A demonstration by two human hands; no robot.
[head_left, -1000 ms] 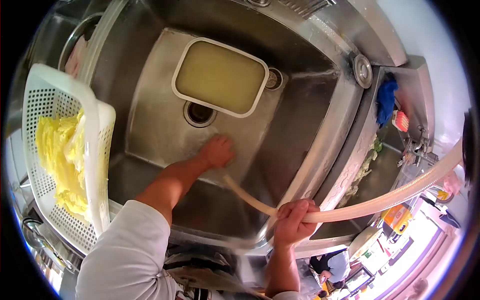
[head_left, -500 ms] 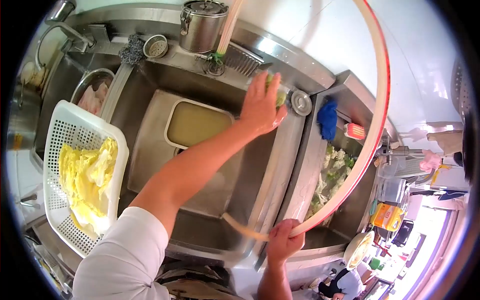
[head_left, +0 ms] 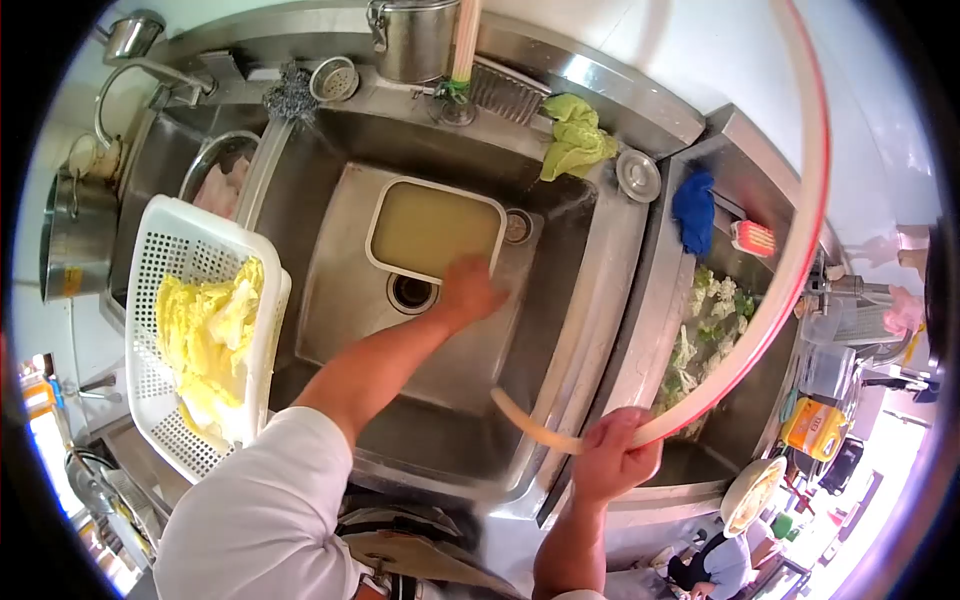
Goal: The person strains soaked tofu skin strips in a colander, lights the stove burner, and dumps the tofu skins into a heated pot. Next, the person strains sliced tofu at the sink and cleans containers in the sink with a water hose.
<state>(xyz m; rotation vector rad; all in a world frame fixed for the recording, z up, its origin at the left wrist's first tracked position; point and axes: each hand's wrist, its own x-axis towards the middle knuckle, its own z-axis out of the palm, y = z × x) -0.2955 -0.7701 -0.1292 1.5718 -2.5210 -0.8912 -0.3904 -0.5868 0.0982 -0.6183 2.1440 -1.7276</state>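
My right hand (head_left: 612, 455) is wrapped round a pale hose (head_left: 800, 240) with a red stripe, and the hose's end points over the sink's right side. Down in the steel sink (head_left: 420, 370), a rectangular tray (head_left: 376, 225) holds cloudy yellowish liquid. My left hand (head_left: 472, 295) is at the tray's near right corner, fingers over the rim and blurred by motion; I cannot tell whether they grip it. A drain hole (head_left: 412, 292) shows beside the tray's near edge. On the back ledge lies a crumpled green cloth (head_left: 578, 138).
Left, a white perforated basket (head_left: 150, 330) holds yellow cabbage leaves (head_left: 205, 340). The right basin contains cauliflower pieces (head_left: 715, 310), with a blue cloth (head_left: 694, 210) on its edge. A lidded steel pot (head_left: 415, 42) stands at the back. A person (head_left: 715, 565) is at lower right.
My left hand has left the green cloth on the back ledge and come down to the tray. My right hand keeps hold of the hose. The whole view has shifted.
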